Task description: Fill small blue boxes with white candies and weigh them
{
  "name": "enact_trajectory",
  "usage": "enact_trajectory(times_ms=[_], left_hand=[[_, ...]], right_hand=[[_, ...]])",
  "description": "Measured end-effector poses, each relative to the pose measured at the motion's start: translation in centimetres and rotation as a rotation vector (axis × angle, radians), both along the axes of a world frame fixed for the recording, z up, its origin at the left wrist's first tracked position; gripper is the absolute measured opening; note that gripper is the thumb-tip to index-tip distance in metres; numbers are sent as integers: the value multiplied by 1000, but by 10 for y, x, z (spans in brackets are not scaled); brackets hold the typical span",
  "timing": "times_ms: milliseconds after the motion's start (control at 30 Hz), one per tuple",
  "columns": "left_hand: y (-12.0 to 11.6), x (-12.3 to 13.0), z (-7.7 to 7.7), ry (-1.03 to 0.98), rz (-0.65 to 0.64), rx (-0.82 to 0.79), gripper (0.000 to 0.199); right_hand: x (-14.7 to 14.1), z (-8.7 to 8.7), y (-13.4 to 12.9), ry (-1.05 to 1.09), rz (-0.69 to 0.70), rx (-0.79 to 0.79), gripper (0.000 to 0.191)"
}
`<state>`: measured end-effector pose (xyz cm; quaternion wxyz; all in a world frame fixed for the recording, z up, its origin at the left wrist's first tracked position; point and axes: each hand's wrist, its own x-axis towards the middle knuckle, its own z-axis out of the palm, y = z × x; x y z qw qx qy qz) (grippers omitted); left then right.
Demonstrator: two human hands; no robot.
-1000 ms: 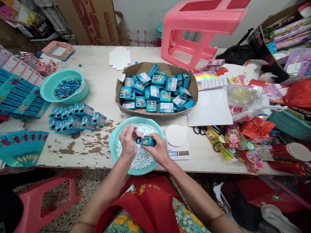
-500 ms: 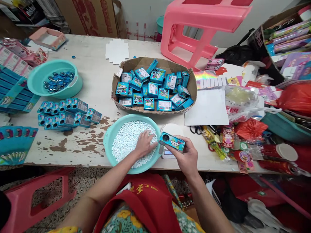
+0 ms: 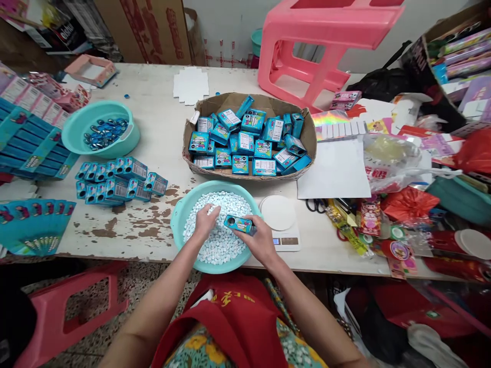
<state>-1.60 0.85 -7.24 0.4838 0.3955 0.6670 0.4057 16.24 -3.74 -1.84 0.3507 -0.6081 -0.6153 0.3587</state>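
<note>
My right hand [image 3: 262,239] grips a small blue candy box [image 3: 238,224], tilted over the right part of a turquoise basin [image 3: 178,248]. A round dark spot shows on the box's end nearest my left hand. Pale blue-white candies [image 3: 220,250] fill much of the basin. Above them, on the left side, my left hand [image 3: 206,221] has its fingers pinched together; whatever is between them is too small to name. To the right of the basin stands a white scale [image 3: 286,240] with a round plate. Behind the basin, a cut-down cardboard carton [image 3: 250,176] holds several blue boxes.
Blue boxes [image 3: 117,186] stand in rows at the left, before a turquoise bowl [image 3: 132,135] of blue foil pieces. A pink stool [image 3: 268,56] lies at the back. White card [image 3: 333,171], scissors [image 3: 315,205] and bagged sweets [image 3: 347,232] lie at the right.
My right hand has brought the blue box left, from above the scale to over the basin. My left hand has moved left and up out of the candies, its fingers now drawn together.
</note>
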Motion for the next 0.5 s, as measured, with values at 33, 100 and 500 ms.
enact_trajectory(times_ms=[33,100,500], left_hand=[[-1,2,11,-148,45,-9,30],[-5,7,35,-406,93,27,27],[1,15,80,-725,349,154,24]], right_hand=[[-3,-4,1,-41,15,5,29],[-8,-9,3,-110,56,5,28],[-32,13,4,-136,144,50,31]])
